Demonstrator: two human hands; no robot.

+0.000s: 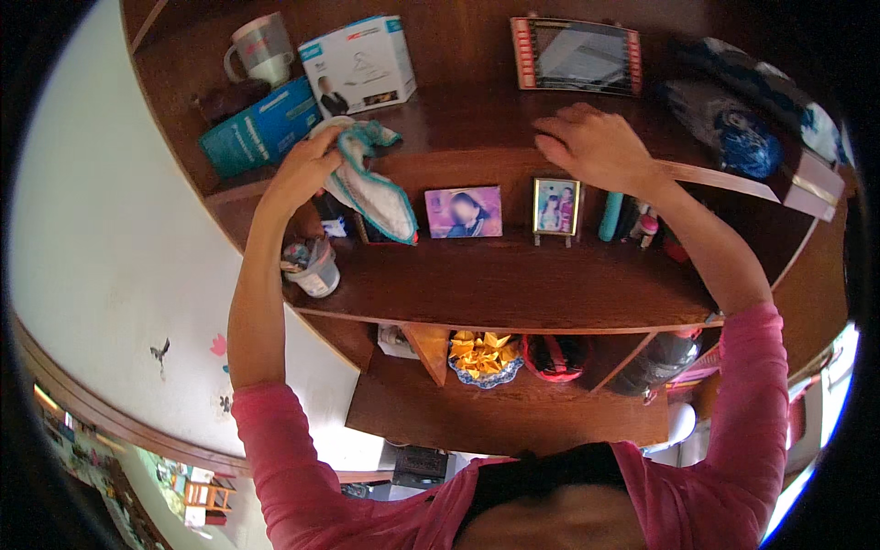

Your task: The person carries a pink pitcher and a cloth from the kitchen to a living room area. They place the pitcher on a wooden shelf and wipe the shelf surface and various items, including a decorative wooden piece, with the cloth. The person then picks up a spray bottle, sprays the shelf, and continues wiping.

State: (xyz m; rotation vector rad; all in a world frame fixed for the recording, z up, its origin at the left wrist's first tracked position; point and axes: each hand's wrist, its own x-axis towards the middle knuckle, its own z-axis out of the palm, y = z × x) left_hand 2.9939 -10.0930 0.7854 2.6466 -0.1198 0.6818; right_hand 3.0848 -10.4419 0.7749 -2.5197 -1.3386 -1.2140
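Observation:
A white cloth with teal edging (375, 189) hangs from my left hand (302, 165), whose fingers grip it at the upper shelf's front edge. Beside that hand lies a teal box (265, 127), and a white product box (357, 65) stands just behind. My right hand (598, 144) hovers over the upper shelf (467, 124) with bent fingers and nothing visible in it. Behind it leans a picture frame (577, 56) with a film-strip border. Under the right hand, a small gold-rimmed photo frame (555, 207) stands on the middle shelf.
A mug (261, 51) stands at upper left. Plastic-wrapped items (746, 137) lie at the upper shelf's right end. The middle shelf holds a purple photo (464, 212), a white tub (313, 268) and a teal bottle (610, 216). Lower down is a bowl of folded yellow paper (485, 361).

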